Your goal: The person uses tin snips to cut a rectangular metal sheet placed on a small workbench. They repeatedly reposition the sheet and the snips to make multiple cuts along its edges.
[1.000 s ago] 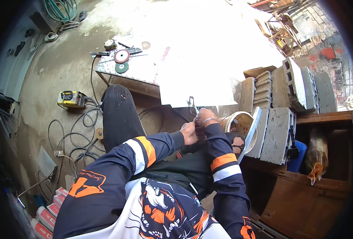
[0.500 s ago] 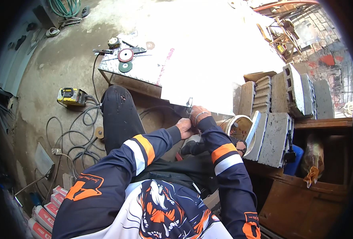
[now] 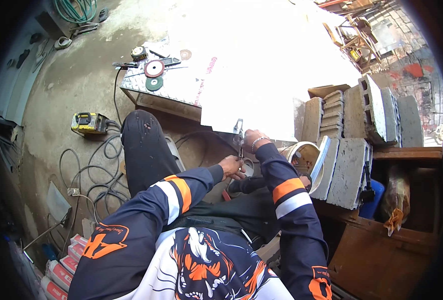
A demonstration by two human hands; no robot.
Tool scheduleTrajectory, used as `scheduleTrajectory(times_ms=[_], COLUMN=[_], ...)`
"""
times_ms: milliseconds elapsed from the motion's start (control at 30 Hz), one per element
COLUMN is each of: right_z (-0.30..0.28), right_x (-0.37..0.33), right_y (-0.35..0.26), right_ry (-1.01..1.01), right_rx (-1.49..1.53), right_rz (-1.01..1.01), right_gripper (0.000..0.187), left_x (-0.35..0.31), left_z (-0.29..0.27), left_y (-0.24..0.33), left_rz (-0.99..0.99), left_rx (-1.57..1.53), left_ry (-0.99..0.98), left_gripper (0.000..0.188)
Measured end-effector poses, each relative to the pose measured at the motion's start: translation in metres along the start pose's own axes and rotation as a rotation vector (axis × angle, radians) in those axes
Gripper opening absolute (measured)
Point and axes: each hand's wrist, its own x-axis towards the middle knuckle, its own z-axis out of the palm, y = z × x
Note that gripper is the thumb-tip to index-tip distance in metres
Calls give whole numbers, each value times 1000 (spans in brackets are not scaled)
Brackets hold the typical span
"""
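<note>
A pair of metal locking pliers [image 3: 238,126] sits at the near edge of the bright white sheet [image 3: 261,112], jaws at the edge and handles reaching back toward me. My right hand [image 3: 254,139] is closed around the handles close to the jaws, a bracelet on its wrist. Lower and to the left, my left hand [image 3: 231,167] is closed at the handles' end, its fingertips partly hidden. The sheet lies over a metal-topped table [image 3: 164,96], and glare washes out most of its surface.
On the table's left lie a tape measure [image 3: 138,53], a red-rimmed disc [image 3: 154,68] and a green disc [image 3: 154,83]. Tangled cables [image 3: 104,175] and a yellow-black machine [image 3: 89,122] are on the floor at left. A bucket [image 3: 301,159] and concrete blocks [image 3: 349,172] stand at right.
My left hand has dropped a little and moved apart from the right hand. More of the pliers' handles now shows between them. My right hand has shifted slightly to the right.
</note>
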Motion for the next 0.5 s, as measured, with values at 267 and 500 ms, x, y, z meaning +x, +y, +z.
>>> scheduleTrajectory(times_ms=[267,500], right_z=[63,96], right_x=[-11,-14], right_y=[36,29], right_ry=[218,300], right_rx=[511,598], right_rz=[-120,-177], right_gripper=[40,51], left_x=[-9,-4], left_z=[-8,-15], left_y=[5,21], left_rz=[-161,-172], left_rx=[-163,-83], left_ry=[-14,-130], left_gripper=[92,75])
